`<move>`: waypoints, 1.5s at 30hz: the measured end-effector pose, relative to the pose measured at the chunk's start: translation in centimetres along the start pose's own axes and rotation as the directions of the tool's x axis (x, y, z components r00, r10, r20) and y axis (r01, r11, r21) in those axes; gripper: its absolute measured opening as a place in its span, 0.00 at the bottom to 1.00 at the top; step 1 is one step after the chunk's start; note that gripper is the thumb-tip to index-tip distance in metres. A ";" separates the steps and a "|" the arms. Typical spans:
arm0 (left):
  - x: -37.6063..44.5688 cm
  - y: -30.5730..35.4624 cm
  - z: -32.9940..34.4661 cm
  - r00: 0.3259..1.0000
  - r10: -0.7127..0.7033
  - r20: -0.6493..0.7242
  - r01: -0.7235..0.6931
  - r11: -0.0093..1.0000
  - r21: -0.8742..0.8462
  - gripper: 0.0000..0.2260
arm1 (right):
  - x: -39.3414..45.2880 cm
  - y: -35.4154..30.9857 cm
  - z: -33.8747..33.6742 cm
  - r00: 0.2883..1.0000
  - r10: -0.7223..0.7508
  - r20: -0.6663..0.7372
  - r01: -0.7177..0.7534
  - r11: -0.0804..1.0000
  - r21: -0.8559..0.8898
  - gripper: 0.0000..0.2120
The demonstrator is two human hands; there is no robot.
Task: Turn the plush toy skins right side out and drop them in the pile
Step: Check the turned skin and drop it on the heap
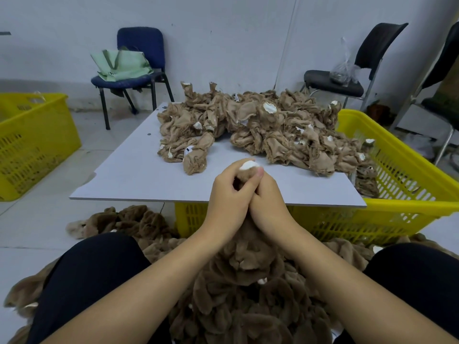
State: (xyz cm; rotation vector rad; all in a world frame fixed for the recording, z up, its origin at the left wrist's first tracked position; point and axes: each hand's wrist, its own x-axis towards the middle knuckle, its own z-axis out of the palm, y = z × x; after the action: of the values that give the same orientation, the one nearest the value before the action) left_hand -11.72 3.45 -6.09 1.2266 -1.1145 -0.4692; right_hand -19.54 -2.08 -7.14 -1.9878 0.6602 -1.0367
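Plush skin (244, 175) gripped between left hand (229, 194) and right hand (267, 197) (white tip protruding).

Skins (250, 130) on board (139, 175) — basket (407, 184) beneath.

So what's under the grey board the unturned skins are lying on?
A yellow crate holds up the grey board; its slotted front wall shows below the board's near edge. Unturned skins hang over the right edge into it. The board hides the rest of the crate's inside.
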 end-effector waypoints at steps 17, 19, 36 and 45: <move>0.2 -1.6 0.2 0.996 -0.086 0.034 0.081 0.988 0.132 0.03 | -0.3 3.2 0.7 0.975 0.148 0.164 -0.152 0.988 0.014 0.14; 0.2 -1.4 0.1 1.000 -0.002 0.010 -0.001 0.976 0.216 0.05 | -0.3 3.1 -0.1 0.953 0.204 0.224 -0.199 0.979 -0.042 0.06; 0.5 1.6 -2.6 0.933 0.313 -0.176 -0.308 0.950 0.059 0.06 | 0.8 1.5 -5.3 0.909 0.301 0.289 -0.403 0.816 0.416 0.38; 0.9 -0.1 -4.8 1.000 0.023 -0.018 -0.015 0.946 0.324 0.11 | 0.1 0.7 -3.1 0.950 0.238 0.202 -0.284 0.927 0.245 0.30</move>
State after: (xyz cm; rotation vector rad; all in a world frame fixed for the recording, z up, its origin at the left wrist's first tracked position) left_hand -7.15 5.11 -5.53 1.5013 -1.2161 -0.2618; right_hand -22.18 -3.72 -6.54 -1.6726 0.6341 -0.7439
